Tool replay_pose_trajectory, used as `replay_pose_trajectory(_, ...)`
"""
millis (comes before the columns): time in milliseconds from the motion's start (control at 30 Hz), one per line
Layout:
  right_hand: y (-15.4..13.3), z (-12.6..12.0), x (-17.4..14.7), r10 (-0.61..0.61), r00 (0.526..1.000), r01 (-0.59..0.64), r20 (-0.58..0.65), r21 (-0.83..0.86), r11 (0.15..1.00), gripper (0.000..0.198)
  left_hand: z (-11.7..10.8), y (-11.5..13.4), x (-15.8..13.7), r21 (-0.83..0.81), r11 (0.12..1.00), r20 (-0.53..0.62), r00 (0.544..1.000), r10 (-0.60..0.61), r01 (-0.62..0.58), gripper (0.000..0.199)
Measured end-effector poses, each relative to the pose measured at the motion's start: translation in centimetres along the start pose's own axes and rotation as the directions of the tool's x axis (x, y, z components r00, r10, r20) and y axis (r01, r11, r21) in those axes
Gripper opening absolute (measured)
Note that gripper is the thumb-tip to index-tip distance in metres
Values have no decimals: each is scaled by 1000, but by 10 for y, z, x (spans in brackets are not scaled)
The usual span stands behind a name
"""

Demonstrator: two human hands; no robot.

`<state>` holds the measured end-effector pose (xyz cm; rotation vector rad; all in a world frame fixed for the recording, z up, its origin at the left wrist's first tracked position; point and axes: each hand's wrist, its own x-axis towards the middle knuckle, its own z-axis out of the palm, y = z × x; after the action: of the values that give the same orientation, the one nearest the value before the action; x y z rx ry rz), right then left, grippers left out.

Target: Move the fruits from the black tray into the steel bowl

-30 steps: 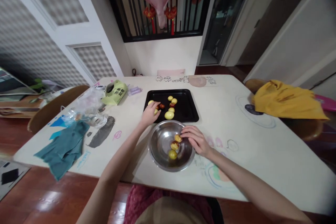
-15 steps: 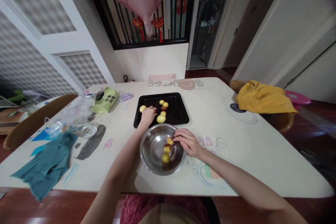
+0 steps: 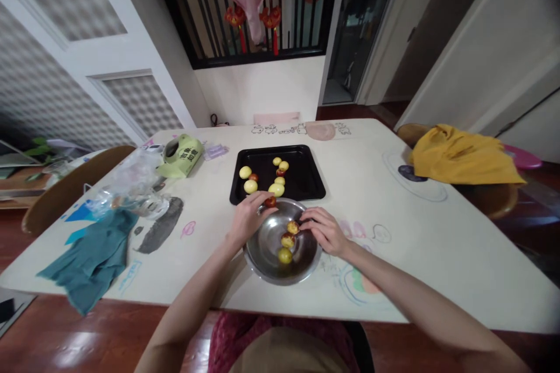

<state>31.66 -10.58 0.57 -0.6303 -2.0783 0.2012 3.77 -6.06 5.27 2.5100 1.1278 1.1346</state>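
1. The left grip (image 3: 248, 218) is closed upon 1 reddish-brown piece (image 3: 270, 201), which is held at the tips and is seen over the far rim of the steel bowl (image 3: 261, 247).
2. The right grip (image 3: 327, 232) is placed at the right-hand rim of the bowl, to the right of the left grip. It is bent a little toward the inside; whether something is clamped by it cannot be told.
3. Between the 2 grips, nearer to the right grip, 3 round pieces are laid inside the bowl in a row: a farther blotched piece (image 3: 293, 227), just beside the tips of the right grip, then a nearer blotched piece (image 3: 287, 240), then a greenish-yellow piece (image 3: 285, 255).
4. Just beyond the left grip, a black tray (image 3: 304, 169) is set on the counter (image 3: 367, 157). On it, 6 yellow pieces (image 3: 276, 190) and 2 red pieces (image 3: 253, 177) are seen, in 2 groups: 1 straight ahead of the left grip, 1 ahead and to its right.
5. Well apart to the left of the left grip, a teal cloth (image 3: 94, 259) is laid; farther ahead, a light green pack (image 3: 184, 157) is placed.
6. Far to the right of the right grip, a yellow cloth (image 3: 464, 157) is draped.
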Motion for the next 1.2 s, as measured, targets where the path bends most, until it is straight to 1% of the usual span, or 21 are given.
replay_pose_trajectory(67, 1, 0, -1, 6, 1000, -6, -8, 11, 1000, 38, 0, 5, -8, -38, 999, 71, 997, 0, 2, 29)
replay_pose_trajectory(167, 2, -1, -2, 34, 999, -34, 13, 14, 999, 39, -1, 6, -12, -46, 999, 177, 984, 34, -26, 30)
replay_pose_trajectory(300, 2, -3, -2, 61, 997, -61, 39, -1, 998, 44, -1, 3, -12, -93, 991, 335, 934, 125, -100, 31)
replay_pose_trajectory(367, 1, -3, -1, 54, 998, -54, 35, 2, 999, 43, 0, 3, -13, -119, 983, 373, 911, 174, -139, 33)
replay_pose_trajectory(433, 1, -3, -1, 44, 999, -44, 28, 12, 999, 42, 0, 4, -13, -120, 979, 391, 899, 197, -162, 34)
replay_pose_trajectory(533, 1, -1, -1, 35, 999, -36, 10, 33, 999, 40, -1, 6, -12, -102, 983, 431, 883, 185, -155, 35)
replay_pose_trajectory(667, 0, 0, 1, 4, 1000, -3, -26, 47, 999, 37, -3, 10, -9, -52, 992, 507, 853, 126, -116, 36)
replay_pose_trajectory(833, -1, 0, 3, -23, 999, 24, -35, 25, 999, 36, -4, 14, -5, 9, 993, 532, 842, 93, -115, 28)
replay_pose_trajectory(1100, 0, 0, 3, -25, 999, 25, -25, 18, 1000, 36, -4, 16, -4, 78, 993, 525, 850, 34, -88, 20)
replay_pose_trajectory(1200, 0, 0, 3, -16, 1000, 16, -22, 9, 1000, 38, -5, 17, -4, 79, 993, 514, 857, 31, -83, 22)
